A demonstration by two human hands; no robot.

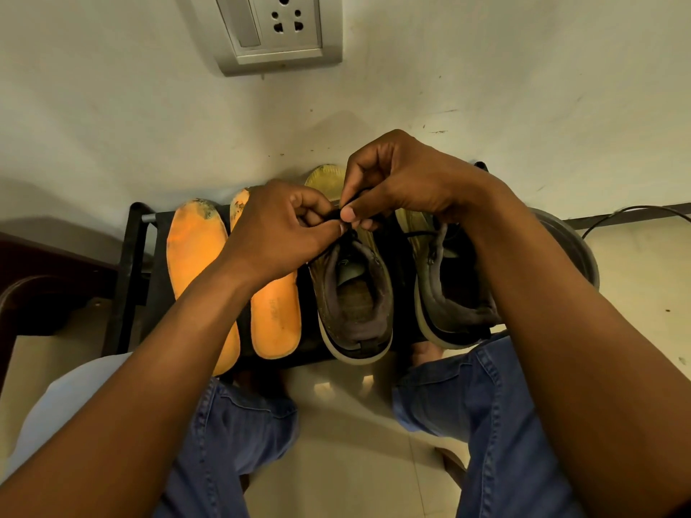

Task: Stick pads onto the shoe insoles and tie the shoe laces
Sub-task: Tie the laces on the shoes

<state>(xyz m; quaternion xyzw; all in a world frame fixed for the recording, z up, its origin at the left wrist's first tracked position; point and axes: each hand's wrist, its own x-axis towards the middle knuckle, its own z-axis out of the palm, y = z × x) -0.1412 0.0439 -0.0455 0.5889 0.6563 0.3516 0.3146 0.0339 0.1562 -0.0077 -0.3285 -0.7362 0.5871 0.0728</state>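
Note:
Two olive-brown shoes stand side by side on a low black rack (131,256), toes to the wall. Over the left shoe (353,304), my left hand (284,233) and my right hand (396,181) meet, each pinching the black lace (338,214) between thumb and fingers. The right shoe (448,293) lies partly under my right forearm, a loose lace across its tongue. Two orange insoles sit on the rack to the left: one (194,248) fully in view, the other (275,319) partly covered by my left wrist. No pads are visible.
A white wall with a grey socket plate (276,29) rises just behind the rack. A round metal bin (576,248) and a black cable (628,213) sit at the right. Dark furniture (41,278) stands at the left. My knees in blue jeans frame the tiled floor (347,424).

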